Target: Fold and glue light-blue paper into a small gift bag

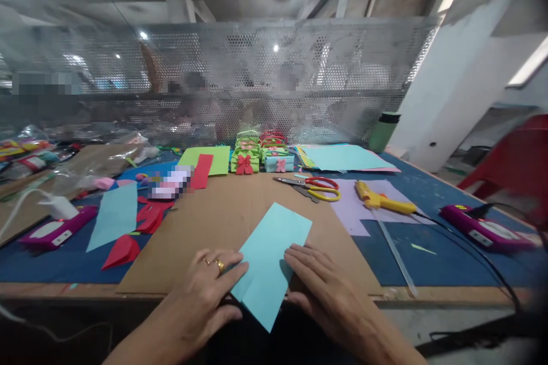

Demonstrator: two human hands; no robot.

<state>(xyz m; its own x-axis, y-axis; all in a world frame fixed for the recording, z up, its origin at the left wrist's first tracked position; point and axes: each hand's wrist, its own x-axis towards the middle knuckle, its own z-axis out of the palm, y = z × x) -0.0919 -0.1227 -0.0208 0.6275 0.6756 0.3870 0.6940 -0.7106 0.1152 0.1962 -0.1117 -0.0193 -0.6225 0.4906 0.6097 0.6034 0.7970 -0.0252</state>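
A light-blue paper rectangle (272,262) lies slanted on a brown cardboard sheet (205,211), its near corner reaching past the table's front edge. What looks like a fold or overlapping layer shows near its lower left. My left hand (212,285), with a gold-coloured ring, rests its fingertips at the paper's left edge, thumb apart from the fingers. On the opposite edge, my right hand (319,276) has its fingers stretched out flat, with the thumb lower down. Neither hand visibly pinches the paper. Beyond it lie red-handled scissors (321,183) and yellow-handled scissors (324,194).
A yellow glue gun (381,199) with a glue stick (396,254) rests on lilac paper (351,219). Purple power strips (483,231) sit at both sides. Small paper bags (245,154) with bows, stacked blue sheets (342,157) and a green bottle (384,131) stand behind.
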